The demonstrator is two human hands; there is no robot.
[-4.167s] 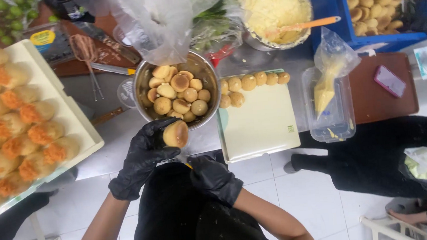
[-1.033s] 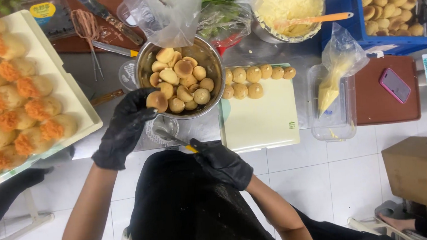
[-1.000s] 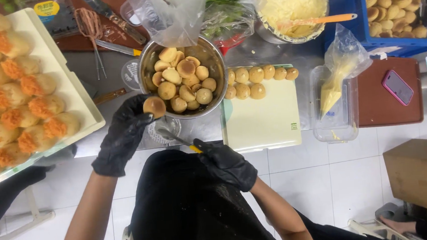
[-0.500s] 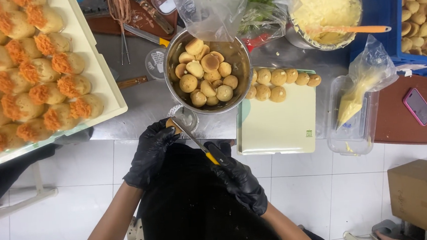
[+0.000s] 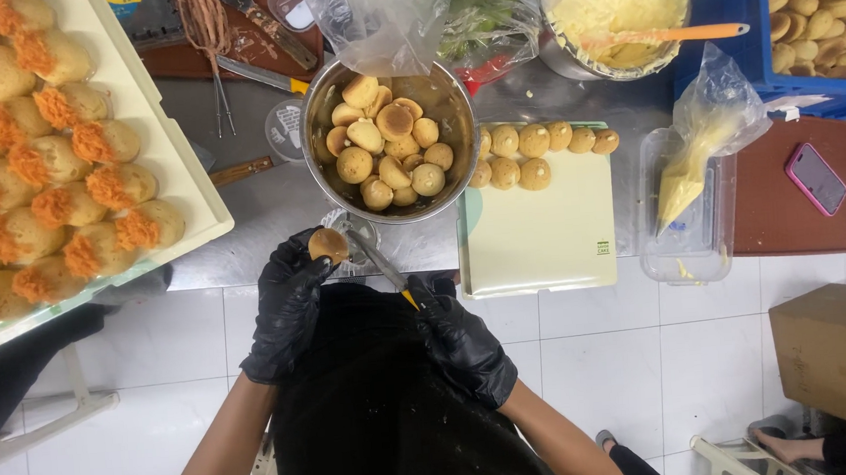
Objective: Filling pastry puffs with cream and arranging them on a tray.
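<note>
Head view, looking straight down. Both hands in black gloves, working at the near edge of the steel desk (image 5: 243, 215).

Left hand (image 5: 284, 307): fingers clenched round one small round bun (image 5: 328, 244), held just clear of the desk edge, near side of the metal bowl (image 5: 388, 141). The bun's browned top faces up.

Right hand (image 5: 463, 349): fingers grasping the handle of a small knife (image 5: 377, 262). Blade points far-left, its tip at or just beside the bun; actual contact cannot be told.

Bowl holds a heap of like buns. Right of it, a pale cutting board (image 5: 542, 229) carries a row of buns (image 5: 541, 148) along its far edge. Further right, a filled piping bag (image 5: 700, 154) rests in a clear tub. Far side: a bowl of pale cream (image 5: 615, 1) with an orange-handled spatula. Left: a cream-coloured tray (image 5: 185, 175) of buns topped with orange shreds. A phone (image 5: 816, 178) lies on a brown board at right.

Judgement: step in hand is the slitting of a single bun, one taken from the bowl, with knife meeting bun.

Next move calls for: a steady grip by the left fingers without crushing the soft crumb; blade drawn through the side only part way, kept clear of the gloved fingertips; cut depth judged by feel, since the blade edge is partly hidden behind the bun.
</note>
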